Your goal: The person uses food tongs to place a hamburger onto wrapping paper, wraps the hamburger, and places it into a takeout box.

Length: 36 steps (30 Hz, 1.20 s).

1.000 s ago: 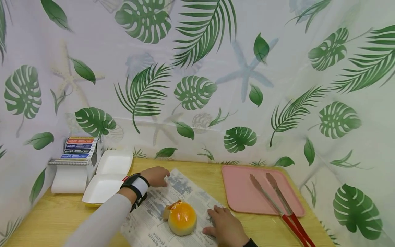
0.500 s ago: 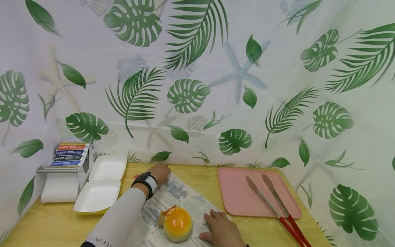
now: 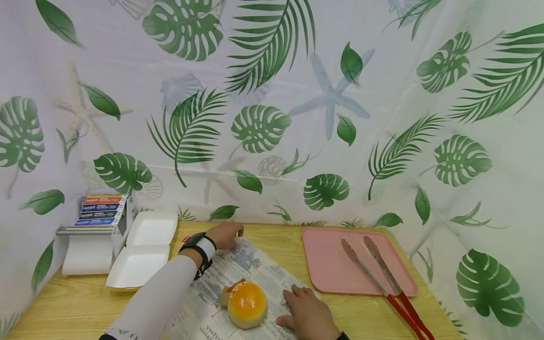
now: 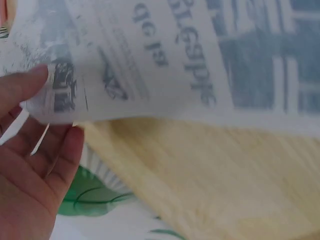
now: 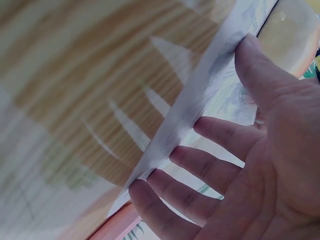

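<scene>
A printed newspaper-style sheet of wrapping paper (image 3: 255, 264) lies slantwise on the table. On it sits a round bun (image 3: 248, 304) with a glossy orange-yellow top, and a light-brown piece (image 3: 224, 297) with red and white streaks pokes out at its left. My left hand (image 3: 225, 234) pinches the paper's far corner; in the left wrist view the thumb (image 4: 30, 85) lies over the paper and the fingers are beneath it. My right hand (image 3: 312, 314) rests at the paper's right side, fingers extended and spread, fingertips (image 5: 177, 154) touching the sheet.
At the right a pink tray (image 3: 327, 264) bears red-handled tongs (image 3: 395, 290). Left of my arm stands an open white clamshell box (image 3: 140, 264), beside a roll dispenser (image 3: 91, 236) with coloured labels. A leaf-print curtain (image 3: 272, 141) closes off the back.
My left hand has slid along the paper to its far corner and now pinches it. The right hand stays nearly in place. The head view has shifted slightly.
</scene>
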Motion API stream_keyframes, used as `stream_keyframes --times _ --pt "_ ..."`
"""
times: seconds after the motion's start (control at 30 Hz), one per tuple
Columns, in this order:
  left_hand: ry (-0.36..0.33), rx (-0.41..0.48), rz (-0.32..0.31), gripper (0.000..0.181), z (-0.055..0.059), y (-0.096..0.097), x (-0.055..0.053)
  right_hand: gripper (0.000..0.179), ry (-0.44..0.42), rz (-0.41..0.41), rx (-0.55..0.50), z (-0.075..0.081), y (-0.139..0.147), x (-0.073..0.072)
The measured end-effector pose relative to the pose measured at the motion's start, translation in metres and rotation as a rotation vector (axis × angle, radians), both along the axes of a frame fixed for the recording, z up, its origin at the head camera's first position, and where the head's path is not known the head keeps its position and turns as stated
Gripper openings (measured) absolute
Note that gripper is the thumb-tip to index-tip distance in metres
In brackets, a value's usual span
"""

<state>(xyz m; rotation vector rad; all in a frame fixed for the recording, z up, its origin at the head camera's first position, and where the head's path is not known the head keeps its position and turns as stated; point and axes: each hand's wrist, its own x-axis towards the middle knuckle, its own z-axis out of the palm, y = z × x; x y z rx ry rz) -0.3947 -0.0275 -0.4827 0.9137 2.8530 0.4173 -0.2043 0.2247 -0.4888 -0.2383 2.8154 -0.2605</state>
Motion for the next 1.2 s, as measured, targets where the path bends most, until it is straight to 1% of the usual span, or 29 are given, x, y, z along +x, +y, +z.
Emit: stream_keyframes --times 0.1,0.2,0.27,0.3,0.37,0.43,0.47,0.5,0.6,0.67,0.73,0.8,0.87,0.93,1.0,1.07,1.13,1.2 --pt "-0.072 0.068 -0.007 0.041 0.018 -0.011 0.012 0.069 0.007 0.012 -0.008 0.001 -0.001 -0.001" --pt "-0.116 0.146 -0.019 0.057 0.028 -0.020 0.028 0.069 0.015 0.011 -0.004 -0.001 -0.001 -0.001" --pt "-0.118 0.209 -0.058 0.054 0.031 -0.024 0.041 0.070 0.009 -0.006 0.001 -0.002 -0.001 -0.001" --pt "-0.090 0.223 -0.089 0.047 0.031 -0.025 0.049 0.070 0.003 -0.016 0.007 -0.003 -0.001 -0.001" --pt "-0.022 0.244 -0.149 0.029 0.031 -0.025 0.067 0.071 -0.004 -0.033 0.011 -0.004 -0.001 0.000" --pt "0.074 0.248 -0.207 0.010 0.030 -0.026 0.087 0.071 -0.011 -0.040 0.008 -0.004 -0.001 0.000" --pt "0.131 0.247 -0.227 0.006 0.029 -0.026 0.097 0.071 -0.010 -0.039 0.003 -0.004 -0.002 0.000" --pt "0.189 0.243 -0.246 0.006 0.029 -0.026 0.107 0.071 -0.004 -0.035 0.000 -0.004 -0.002 0.000" --pt "0.316 0.241 -0.296 0.012 0.027 -0.025 0.131 0.071 0.008 -0.020 -0.006 -0.003 -0.002 -0.001" --pt "0.393 0.223 -0.334 0.016 0.026 -0.024 0.145 0.071 0.021 -0.007 -0.009 -0.003 -0.002 -0.001" --pt "0.449 0.193 -0.381 0.018 0.023 -0.024 0.156 0.072 0.036 0.005 -0.013 -0.002 -0.002 -0.001" --pt "0.493 0.155 -0.433 0.019 0.019 -0.024 0.165 0.072 0.059 0.017 -0.018 -0.001 -0.001 0.000" --pt "0.524 0.130 -0.481 0.018 0.014 -0.024 0.170 0.073 0.081 0.022 -0.024 -0.001 0.000 0.001" --pt "0.551 0.103 -0.520 0.016 0.009 -0.024 0.173 0.073 0.097 0.026 -0.028 0.000 0.000 0.002" --pt "0.563 0.080 -0.544 0.014 0.005 -0.026 0.175 0.073 0.096 0.029 -0.030 0.001 0.000 0.003" --pt "0.563 0.051 -0.561 0.013 0.002 -0.028 0.176 0.073 0.092 0.032 -0.033 0.001 -0.001 0.003" --pt "0.537 0.023 -0.573 0.009 -0.001 -0.031 0.178 0.072 0.084 0.031 -0.034 0.001 -0.001 0.003" --pt "0.497 0.003 -0.582 0.013 -0.002 -0.034 0.179 0.072 0.094 0.036 -0.030 0.001 -0.002 0.004"
